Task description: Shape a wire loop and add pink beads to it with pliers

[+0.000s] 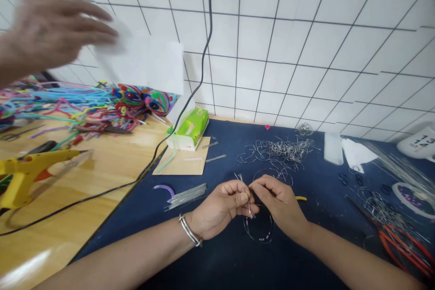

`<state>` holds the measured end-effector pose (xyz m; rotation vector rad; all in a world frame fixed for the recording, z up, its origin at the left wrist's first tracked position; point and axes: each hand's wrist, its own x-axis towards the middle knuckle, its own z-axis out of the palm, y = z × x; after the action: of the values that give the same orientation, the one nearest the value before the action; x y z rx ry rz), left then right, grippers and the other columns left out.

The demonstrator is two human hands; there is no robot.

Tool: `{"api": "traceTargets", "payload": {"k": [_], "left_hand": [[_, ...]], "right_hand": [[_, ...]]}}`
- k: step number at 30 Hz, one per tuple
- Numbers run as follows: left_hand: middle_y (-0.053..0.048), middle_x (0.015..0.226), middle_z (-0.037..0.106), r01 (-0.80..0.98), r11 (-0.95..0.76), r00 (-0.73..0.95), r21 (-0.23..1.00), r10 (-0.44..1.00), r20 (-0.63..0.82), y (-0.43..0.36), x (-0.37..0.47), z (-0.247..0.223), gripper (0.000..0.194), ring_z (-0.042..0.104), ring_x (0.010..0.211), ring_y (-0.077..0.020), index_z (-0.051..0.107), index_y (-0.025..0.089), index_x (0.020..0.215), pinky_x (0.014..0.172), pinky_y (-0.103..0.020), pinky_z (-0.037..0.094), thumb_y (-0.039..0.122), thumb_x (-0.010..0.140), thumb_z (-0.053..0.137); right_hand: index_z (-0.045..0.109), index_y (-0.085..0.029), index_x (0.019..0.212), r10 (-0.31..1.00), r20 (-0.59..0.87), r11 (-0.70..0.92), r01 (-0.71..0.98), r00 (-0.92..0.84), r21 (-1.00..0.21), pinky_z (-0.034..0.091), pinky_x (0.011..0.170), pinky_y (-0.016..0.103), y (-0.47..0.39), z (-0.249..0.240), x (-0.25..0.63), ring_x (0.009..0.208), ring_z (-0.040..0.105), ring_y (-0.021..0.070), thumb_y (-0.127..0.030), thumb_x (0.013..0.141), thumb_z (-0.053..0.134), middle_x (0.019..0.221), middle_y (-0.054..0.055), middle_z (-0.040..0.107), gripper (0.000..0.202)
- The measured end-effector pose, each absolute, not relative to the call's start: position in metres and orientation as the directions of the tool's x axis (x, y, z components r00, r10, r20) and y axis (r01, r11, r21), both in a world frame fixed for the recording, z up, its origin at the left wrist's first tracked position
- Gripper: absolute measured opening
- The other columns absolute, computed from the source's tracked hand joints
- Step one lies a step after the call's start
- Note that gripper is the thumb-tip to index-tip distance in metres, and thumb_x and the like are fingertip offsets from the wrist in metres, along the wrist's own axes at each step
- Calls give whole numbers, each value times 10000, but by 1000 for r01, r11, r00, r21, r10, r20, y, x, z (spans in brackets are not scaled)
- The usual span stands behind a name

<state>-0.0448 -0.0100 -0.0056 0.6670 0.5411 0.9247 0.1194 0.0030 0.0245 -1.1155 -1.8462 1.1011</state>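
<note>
My left hand [229, 201], with a silver bangle on its wrist, is closed in a pinch on several short thin wires [250, 210] whose ends stick out above and below the fingers. From between the hands hangs a round loop of thin dark wire [260, 240] strung with small pink beads. Close by on the right, my right hand [280, 201] has its thumb and fingers pressed together at the upper part of that loop. The exact spot it grips is hidden by the fingers. Both hands are above the dark blue cloth [204, 253].
Another person's hand [57, 27] lifts a white tissue [152, 65] over a green tissue pack [192, 127]. Cut wires [188, 195], tangled wire [285, 149] and orange-handled pliers [404, 244] lie around. A yellow glue gun [30, 172] and black cable [156, 149] are leftward.
</note>
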Motion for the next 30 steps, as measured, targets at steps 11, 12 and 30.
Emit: {"api": "traceTargets", "payload": {"k": [11, 12, 30], "left_hand": [[-47, 747, 584, -486, 402, 530, 776, 842, -104, -9, -47, -6, 112, 546, 593, -102, 588, 107, 747, 577, -226, 389, 204, 743, 644], [-47, 738, 583, -481, 401, 535, 780, 839, -102, -9, -48, -6, 109, 540, 587, -100, 587, 106, 745, 570, -222, 384, 201, 746, 641], [-34, 684, 568, -420, 317, 525, 850, 849, -58, -9, -45, -8, 97, 518, 589, -106, 570, 111, 720, 601, -240, 372, 183, 750, 628]], "right_hand": [[600, -191, 737, 926, 60, 176, 287, -372, -942, 386, 585, 212, 9, 23, 128, 646, 500, 96, -334, 853, 461, 719, -4, 542, 231], [605, -192, 742, 928, 60, 174, 286, -367, -942, 384, 583, 211, 10, 24, 129, 643, 497, 94, -324, 852, 461, 722, -5, 542, 225], [619, -182, 754, 906, -7, 164, 367, -423, -916, 389, 581, 216, 13, 29, 130, 624, 482, 100, -345, 815, 499, 682, -4, 554, 212]]}}
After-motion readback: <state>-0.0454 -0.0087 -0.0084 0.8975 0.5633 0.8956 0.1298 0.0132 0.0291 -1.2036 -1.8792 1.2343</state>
